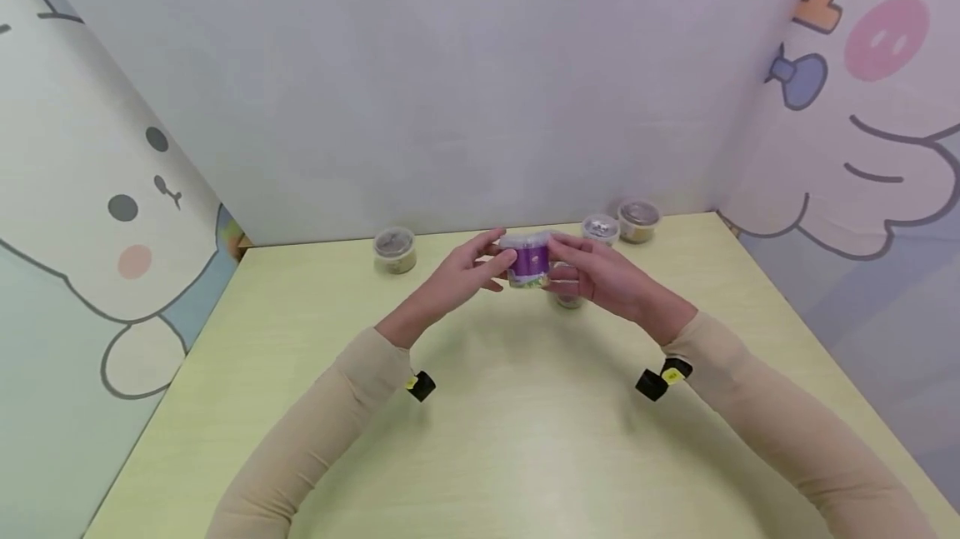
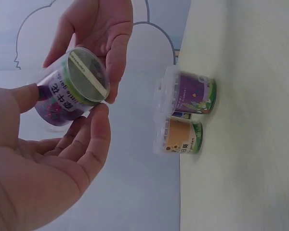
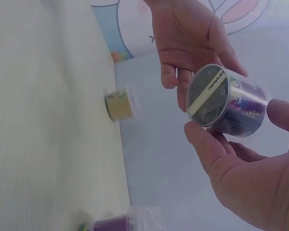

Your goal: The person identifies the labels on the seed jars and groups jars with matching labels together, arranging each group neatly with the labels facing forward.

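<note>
Raised above the table is a small clear plastic cup (image 1: 530,264) with a purple label. Its left side is held by my left hand (image 1: 459,279), thumb on the label and fingers around the far side. My right hand (image 1: 611,282) grips the other side between thumb and fingers. In the left wrist view the tilted cup (image 2: 67,94) shows "little garden" lettering. The right wrist view looks onto the cup's clear base (image 3: 208,96), with dark contents and a pale printed strip behind it.
Similar lidded cups stand on the pale table (image 1: 480,439): one (image 1: 395,251) at the back left, two (image 1: 639,222) at the back right. Another cup (image 1: 568,301) is partly hidden behind my right hand. A cartoon-printed curtain (image 1: 450,89) encloses the back and sides.
</note>
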{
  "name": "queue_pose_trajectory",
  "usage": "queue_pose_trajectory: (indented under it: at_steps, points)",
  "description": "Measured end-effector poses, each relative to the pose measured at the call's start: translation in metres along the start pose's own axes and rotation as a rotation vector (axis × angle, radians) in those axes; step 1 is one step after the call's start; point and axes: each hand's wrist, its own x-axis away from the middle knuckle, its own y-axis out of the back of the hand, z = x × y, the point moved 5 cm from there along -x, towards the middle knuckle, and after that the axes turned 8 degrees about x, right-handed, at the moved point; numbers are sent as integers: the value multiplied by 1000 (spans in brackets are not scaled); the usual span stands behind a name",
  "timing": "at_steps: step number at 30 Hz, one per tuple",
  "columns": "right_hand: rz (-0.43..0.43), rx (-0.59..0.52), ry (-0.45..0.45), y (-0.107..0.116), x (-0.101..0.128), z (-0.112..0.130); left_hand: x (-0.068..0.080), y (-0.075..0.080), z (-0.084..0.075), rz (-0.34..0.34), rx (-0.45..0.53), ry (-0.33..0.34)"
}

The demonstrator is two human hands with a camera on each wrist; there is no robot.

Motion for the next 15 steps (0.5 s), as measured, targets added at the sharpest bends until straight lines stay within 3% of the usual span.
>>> queue_pose_trajectory:
  at_steps: [3, 8, 15]
  points:
    - [0, -10, -3, -2, -2, -1, 0, 3, -1, -17, 58, 39]
    - [13, -8, -34, -8, -6, -8, 4, 5, 7, -15, 74, 121]
    - [7, 3, -47, -12, -10, -16, 8, 4, 15, 7, 109, 117]
